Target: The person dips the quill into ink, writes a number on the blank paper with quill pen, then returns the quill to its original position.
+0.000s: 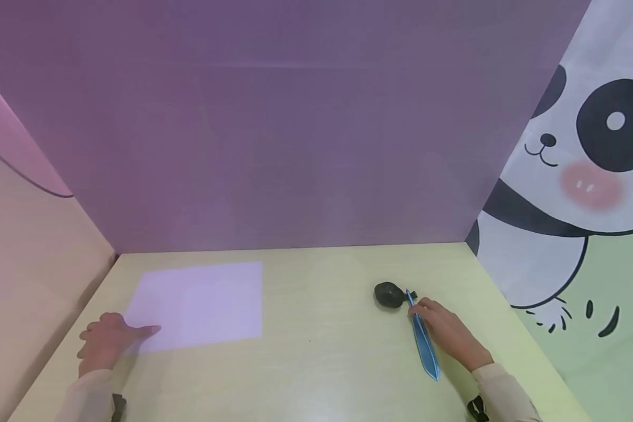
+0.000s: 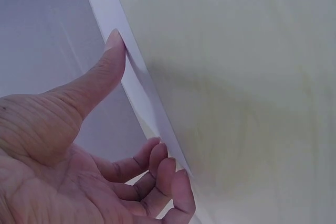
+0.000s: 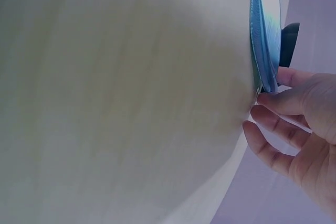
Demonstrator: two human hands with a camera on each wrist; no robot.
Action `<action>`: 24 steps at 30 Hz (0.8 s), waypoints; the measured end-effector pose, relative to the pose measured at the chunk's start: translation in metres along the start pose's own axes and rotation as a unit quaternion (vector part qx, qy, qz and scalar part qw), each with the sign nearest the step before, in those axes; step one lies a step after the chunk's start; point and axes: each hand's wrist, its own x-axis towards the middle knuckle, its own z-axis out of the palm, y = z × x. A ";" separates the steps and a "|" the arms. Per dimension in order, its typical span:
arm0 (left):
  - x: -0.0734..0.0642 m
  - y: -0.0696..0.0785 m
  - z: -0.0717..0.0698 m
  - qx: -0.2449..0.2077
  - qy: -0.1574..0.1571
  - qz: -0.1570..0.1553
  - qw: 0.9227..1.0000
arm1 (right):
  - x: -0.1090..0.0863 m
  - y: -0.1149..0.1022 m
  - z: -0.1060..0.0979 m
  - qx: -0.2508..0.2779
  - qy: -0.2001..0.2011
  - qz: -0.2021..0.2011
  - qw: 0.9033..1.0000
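My right hand (image 1: 451,331) pinches the narrow upper end of a shiny blue tie-shaped strip (image 1: 425,346) between thumb and forefinger. The strip widens to a pointed end toward the front; the right wrist view shows its blue side (image 3: 268,19) and stitched edge. Just beyond the fingertips lies a dark rounded object (image 1: 388,295) with a short neck; its kind is unclear. My left hand (image 1: 105,340) is at the left, thumb stretched out over the near left corner of a white sheet (image 1: 200,305). Its other fingers (image 2: 181,198) are loosely bent and hold nothing.
The pale tabletop (image 1: 316,375) is bounded by a purple wall panel (image 1: 295,146) at the back. A panda-printed wall covering (image 1: 559,193) stands on the right, and a pink and beige one (image 1: 31,234) on the left.
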 end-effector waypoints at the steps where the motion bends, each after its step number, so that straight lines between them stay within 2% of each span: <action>1: 0.001 -0.001 0.000 0.000 0.000 0.001 1.000 | 0.000 0.000 0.000 0.000 0.002 -0.001 1.000; 8: 0.001 0.000 -0.001 0.006 0.006 0.004 1.000 | 0.001 0.002 0.001 -0.006 -0.005 -0.002 1.000; 12: -0.001 0.003 -0.006 0.013 -0.004 0.011 1.000 | 0.001 0.002 0.001 -0.008 -0.008 0.001 1.000; 17: 0.003 0.001 -0.008 0.014 -0.015 0.014 1.000 | 0.003 0.004 0.001 0.002 0.001 -0.010 1.000; 24: 0.001 0.007 -0.012 0.018 -0.006 0.017 1.000 | 0.005 0.003 0.000 0.000 0.007 -0.019 1.000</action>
